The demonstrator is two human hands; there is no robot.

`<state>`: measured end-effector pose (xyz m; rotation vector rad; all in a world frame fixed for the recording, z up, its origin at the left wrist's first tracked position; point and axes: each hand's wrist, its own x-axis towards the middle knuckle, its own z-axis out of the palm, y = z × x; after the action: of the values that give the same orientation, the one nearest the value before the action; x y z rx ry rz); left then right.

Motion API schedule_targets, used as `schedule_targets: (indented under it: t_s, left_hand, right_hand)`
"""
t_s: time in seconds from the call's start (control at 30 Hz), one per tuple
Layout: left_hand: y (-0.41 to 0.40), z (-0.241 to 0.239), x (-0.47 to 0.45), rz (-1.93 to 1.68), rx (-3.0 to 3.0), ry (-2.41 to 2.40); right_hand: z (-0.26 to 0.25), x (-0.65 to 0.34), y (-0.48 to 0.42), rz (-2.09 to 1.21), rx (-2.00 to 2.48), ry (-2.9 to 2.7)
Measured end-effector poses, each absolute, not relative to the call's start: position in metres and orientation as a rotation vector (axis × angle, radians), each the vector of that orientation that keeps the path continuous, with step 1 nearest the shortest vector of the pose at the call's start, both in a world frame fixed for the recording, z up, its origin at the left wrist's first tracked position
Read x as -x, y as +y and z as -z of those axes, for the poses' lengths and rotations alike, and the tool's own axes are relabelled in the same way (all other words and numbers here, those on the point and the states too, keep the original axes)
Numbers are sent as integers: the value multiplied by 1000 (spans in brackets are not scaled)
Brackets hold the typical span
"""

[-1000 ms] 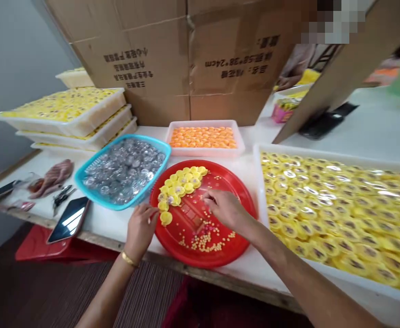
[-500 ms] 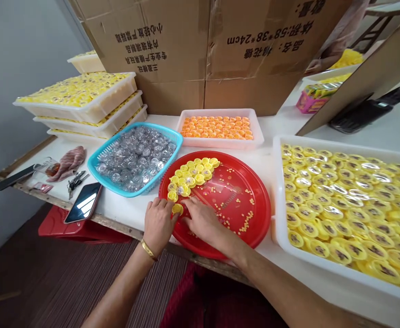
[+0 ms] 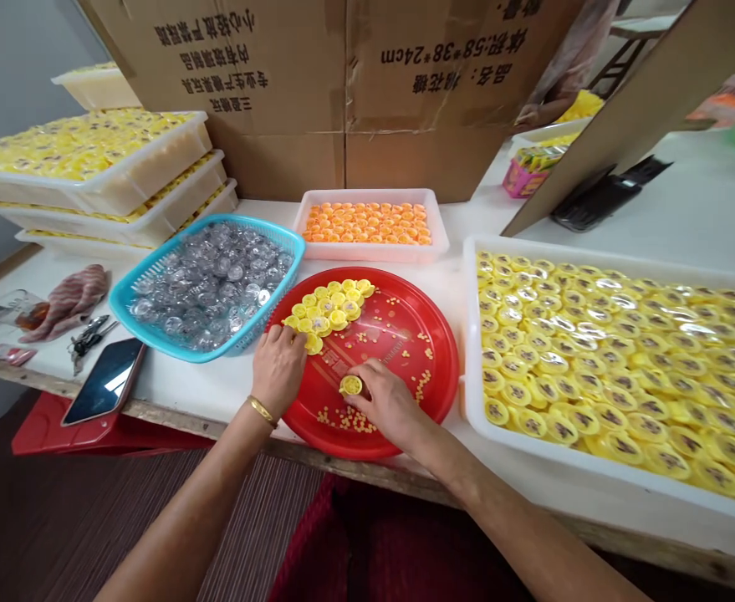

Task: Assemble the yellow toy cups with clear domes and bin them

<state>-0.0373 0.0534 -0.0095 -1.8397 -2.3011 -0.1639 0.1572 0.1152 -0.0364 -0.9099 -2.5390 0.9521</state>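
A round red tray (image 3: 433,351) lies at the table's front edge, with a cluster of yellow caps (image 3: 328,307) at its far left and small yellow beads (image 3: 349,418) scattered over it. My right hand (image 3: 387,403) pinches one yellow cap (image 3: 350,385) near the tray's middle front. My left hand (image 3: 278,366) rests on the tray's left rim, its curled fingertips on a yellow cap (image 3: 313,342) at the near end of the cluster. A gold bangle circles my left wrist.
A blue basket of clear caps (image 3: 207,284) stands left of the tray. Behind is a white tray of orange pieces (image 3: 367,224); right is a large white tray of filled yellow caps (image 3: 618,351). Stacked trays (image 3: 91,176), cardboard boxes (image 3: 317,84), a phone (image 3: 102,380), keys and cloth lie left.
My right hand has moved from the cluster's near end to the tray's middle, carrying a yellow cap. My left hand has slid up to the cluster. The camera has shifted.
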Motion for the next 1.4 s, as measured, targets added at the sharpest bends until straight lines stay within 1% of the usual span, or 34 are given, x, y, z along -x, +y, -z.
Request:
schedule_targets:
  t_s: [0.17,0.23,0.3,0.37,0.47,0.53,0.57,0.6,0.67,0.77,0.83,1.03,1.2,1.4]
  left_hand:
    - [52,13,41,316,1824,-2270]
    - [48,9,39,470,1789,-2295]
    - [44,4,33,738,1736,-2386]
    - [40,-1,20,1165,1699,-2585]
    - [36,-3,-5,2058,1590,-2954]
    - [36,-1,-18,2622,1383,-3055]
    - [37,1,-22,2832,1259,-3056]
    - [38,3,-25,2997,1147,-3029]
    - [40,6,-27,3205,1012,-2949]
    - [43,9,-28,3315,961,-2903]
    - [44,10,-31,3335,941,-2906]
    - [47,8,-43,3350,813,-2834]
    - [50,9,-44,3278,982,-2774]
    - [47,6,-34,3598,720,-2627]
  right_hand:
    - [28,-166,114,-868,987,-2538]
    - [24,-170,114,-798,1028,-2559]
    - [21,-174,115,-721,1041,-2554]
    - [20,-177,116,-658,1007,-2504]
    - [20,-182,117,-722,975,-2377]
    - [19,-186,117,-880,1015,-2276]
    - [19,-187,117,-981,1037,-2219]
    - [19,-189,117,-1096,1050,-2156]
    - [18,-193,117,-1371,1034,-2010]
    - [20,-198,117,-1717,949,-1789]
    - [21,-200,117,-1780,911,-1719]
    - [20,-201,116,-1625,924,-1856]
    - [16,-200,116,-1526,979,-1933]
    - [18,-199,120,-1598,1034,-1888]
